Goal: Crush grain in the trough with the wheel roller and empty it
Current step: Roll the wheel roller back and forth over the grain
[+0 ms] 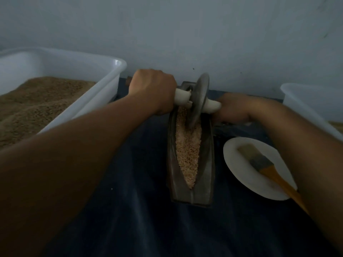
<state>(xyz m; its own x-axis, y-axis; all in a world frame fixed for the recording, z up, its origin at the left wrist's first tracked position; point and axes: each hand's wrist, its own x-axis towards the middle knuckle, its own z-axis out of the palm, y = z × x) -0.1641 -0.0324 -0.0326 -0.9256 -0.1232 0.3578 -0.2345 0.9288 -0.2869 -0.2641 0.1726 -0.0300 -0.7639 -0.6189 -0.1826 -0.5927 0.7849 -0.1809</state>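
Left hand: the left hand (152, 91) is closed in a fist around the left end of the white handle (182, 97), knuckles up, on the left side of the wheel.
Right hand: the right hand (234, 110) is blurred; it is wrapped around the right end of the handle, just right of the wheel, fingers curled under.
Wheel: the grey metal wheel (199, 101) stands on its edge between the two hands, its lower rim down in the grain at the far end of the trough, its top leaning slightly to the right.
Handle axis: the handle passes through the middle of the wheel and runs left to right, crosswise to the trough.
Trough: the dark metal trough (206, 164) lies on the dark blue cloth (130, 201) with its long axis running near to far, the near end pointed towards the person, the far end under the hands and close to the wall (185, 34).
Grain: pale grain (187, 151) fills the groove of the trough in a narrow strip that tapers to a point at the near end.
Left side: a white tub (104, 93) holding brown grain sits to the left, beside the left forearm.
Right side: a white plate (233, 164) lies just right of the trough with a brush (265, 166) on it, its yellow handle pointing near and right, partly under the right forearm; a second white tub (306, 104) stands at the far right.
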